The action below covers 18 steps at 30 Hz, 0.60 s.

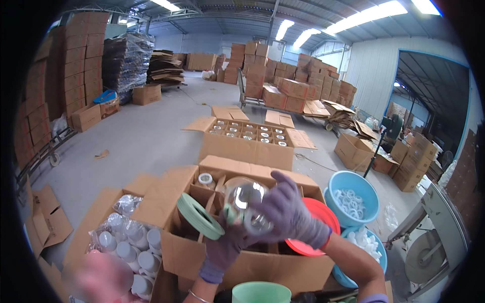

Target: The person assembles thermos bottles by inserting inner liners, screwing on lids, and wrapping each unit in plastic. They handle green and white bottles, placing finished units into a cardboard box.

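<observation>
Over a partitioned carton (pixel 202 258), both my hands, in grey-purple gloves, are on a clear glass jar (pixel 246 191). My left hand (pixel 225 250) grips it from below, its fingers partly hidden. Closed on the jar's right side is my right hand (pixel 290 209), with one finger raised. Something small and pale green (pixel 231 214) shows at the jar, too blurred to name. Beside my left hand tilts a pale green ring-shaped roll (pixel 200 216); I cannot tell whether it touches the hand. Another glass jar (pixel 205 179) stands in a far-left compartment of the carton.
A box of white-lidded bottles (pixel 126 250) is at left. At right are a red basin (pixel 323 217) and a blue basin (pixel 353 182) of white rings, another basin of white parts (pixel 364 242) below. A green container (pixel 261 293) sits nearest; a carton of jars (pixel 247 151) stands ahead.
</observation>
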Available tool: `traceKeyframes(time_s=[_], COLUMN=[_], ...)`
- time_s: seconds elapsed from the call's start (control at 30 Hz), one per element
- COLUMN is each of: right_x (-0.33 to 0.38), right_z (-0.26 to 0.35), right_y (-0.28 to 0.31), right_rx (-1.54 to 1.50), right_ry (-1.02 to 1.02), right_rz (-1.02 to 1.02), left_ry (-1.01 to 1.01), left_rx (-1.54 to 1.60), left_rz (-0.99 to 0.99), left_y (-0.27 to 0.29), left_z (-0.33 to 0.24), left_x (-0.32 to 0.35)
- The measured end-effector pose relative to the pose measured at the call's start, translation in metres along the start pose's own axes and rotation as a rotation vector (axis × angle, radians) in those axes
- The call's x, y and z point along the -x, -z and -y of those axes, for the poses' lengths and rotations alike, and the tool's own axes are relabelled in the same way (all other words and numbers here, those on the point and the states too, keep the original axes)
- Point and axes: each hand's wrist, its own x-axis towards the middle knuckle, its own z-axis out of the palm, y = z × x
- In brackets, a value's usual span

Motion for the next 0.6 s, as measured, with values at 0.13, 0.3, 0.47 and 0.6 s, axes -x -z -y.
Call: traceKeyframes(time_s=[0.13, 0.3, 0.47, 0.6], right_x=[0.058, 0.127, 0.154, 0.181], right_z=[0.077, 0.118, 0.166, 0.189], right_y=[0.024, 0.031, 0.023, 0.023], right_rx=[-0.129, -0.664, -1.209, -1.379], right_ry=[-0.039, -0.391, -1.171, -1.163], right_rz=[0.153, 0.016, -0.242, 0.041], left_ry=[-0.156, -0.491, -0.206, -0.164], left_rx=[-0.670, -1.948, -1.724, -1.876], left_rz=[0.071, 0.069, 0.076, -0.022], left_y=[0.020, 0.002, 0.002, 0.008], left_z=[0.025, 0.047, 0.060, 0.067], left_x=[0.036, 0.094, 0.173, 0.241])
